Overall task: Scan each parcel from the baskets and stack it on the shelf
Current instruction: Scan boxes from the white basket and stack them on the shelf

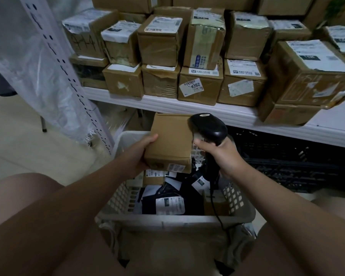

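My left hand (pixel 142 151) grips a brown cardboard parcel (pixel 169 142) by its left side, holding it above the white plastic basket (pixel 167 222). My right hand (pixel 221 156) holds a black corded barcode scanner (pixel 208 126) by its handle, its head right beside the parcel's upper right edge. A label shows on the parcel's lower front face. Inside the basket lie several dark bagged parcels (pixel 167 200) with white labels and a small brown box (pixel 153 177). The white shelf (pixel 217 112) above carries several stacked brown boxes (pixel 199 84).
A black crate (pixel 287 160) stands under the shelf to the right. A perforated white shelf post (pixel 68 76) with plastic sheeting runs down the left. My knees frame the basket at the bottom. Tiled floor lies to the left.
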Tool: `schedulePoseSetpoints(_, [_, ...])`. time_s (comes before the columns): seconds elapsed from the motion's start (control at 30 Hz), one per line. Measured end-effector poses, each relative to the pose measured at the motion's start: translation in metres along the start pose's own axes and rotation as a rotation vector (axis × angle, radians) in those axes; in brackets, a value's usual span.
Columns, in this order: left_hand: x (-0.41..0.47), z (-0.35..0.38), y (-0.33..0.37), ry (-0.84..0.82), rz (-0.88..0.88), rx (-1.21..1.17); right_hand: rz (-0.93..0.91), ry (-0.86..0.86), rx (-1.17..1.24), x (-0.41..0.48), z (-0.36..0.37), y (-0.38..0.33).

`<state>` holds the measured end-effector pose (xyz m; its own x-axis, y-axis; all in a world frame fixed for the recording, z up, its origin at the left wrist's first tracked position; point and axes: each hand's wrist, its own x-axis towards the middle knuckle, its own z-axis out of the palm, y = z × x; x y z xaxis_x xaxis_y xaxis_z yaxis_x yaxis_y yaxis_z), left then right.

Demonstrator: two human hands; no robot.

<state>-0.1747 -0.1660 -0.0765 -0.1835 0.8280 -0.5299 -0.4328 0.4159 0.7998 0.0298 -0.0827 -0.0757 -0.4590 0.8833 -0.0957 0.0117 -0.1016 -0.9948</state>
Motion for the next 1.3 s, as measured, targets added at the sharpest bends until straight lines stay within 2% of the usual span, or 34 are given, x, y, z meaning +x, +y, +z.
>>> schedulePoseSetpoints(0.13, [0.001, -0.004, 0.002, 0.048, 0.029, -0.107, -0.007, 0.077, 0.020, -0.002, -0.005, 0.000])
schedulePoseSetpoints(0.23, [0.001, -0.003, 0.005, 0.012, 0.034, -0.104, 0.047, 0.078, 0.075, -0.001, -0.007, -0.001])
schedulePoseSetpoints(0.37, [0.005, 0.000, -0.008, 0.034, 0.094, 0.266, 0.008, 0.065, 0.024, 0.001, -0.005, 0.001])
schedulePoseSetpoints(0.5, [-0.002, 0.012, -0.007, 0.031, 0.082, 0.265, -0.069, 0.034, -0.142, 0.003, -0.001, 0.005])
schedulePoseSetpoints(0.6, [-0.001, 0.014, -0.007, -0.066, 0.086, 0.399, -0.078, -0.036, -0.222, 0.005, 0.001, 0.010])
schedulePoseSetpoints(0.67, [0.002, 0.009, -0.005, -0.057, 0.090, 0.431, -0.085, -0.061, -0.276, 0.006, 0.001, 0.010])
schedulePoseSetpoints(0.77, [0.008, -0.003, 0.005, -0.043, 0.110, 0.509, -0.109, -0.060, -0.282, 0.007, -0.001, 0.002])
schedulePoseSetpoints(0.87, [0.003, -0.017, 0.015, -0.131, 0.132, 0.599, -0.109, -0.056, -0.258, 0.006, -0.004, -0.007])
schedulePoseSetpoints(1.1, [-0.010, -0.027, 0.021, -0.496, 0.070, 0.511, 0.025, -0.349, -0.053, 0.000, -0.012, -0.017])
schedulePoseSetpoints(1.2, [-0.011, -0.029, 0.022, -0.502, 0.061, 0.501, 0.083, -0.428, -0.074, -0.003, -0.008, -0.019])
schedulePoseSetpoints(1.3, [-0.004, -0.029, 0.019, -0.369, 0.133, 0.469, 0.055, -0.324, -0.022, -0.004, -0.003, -0.021])
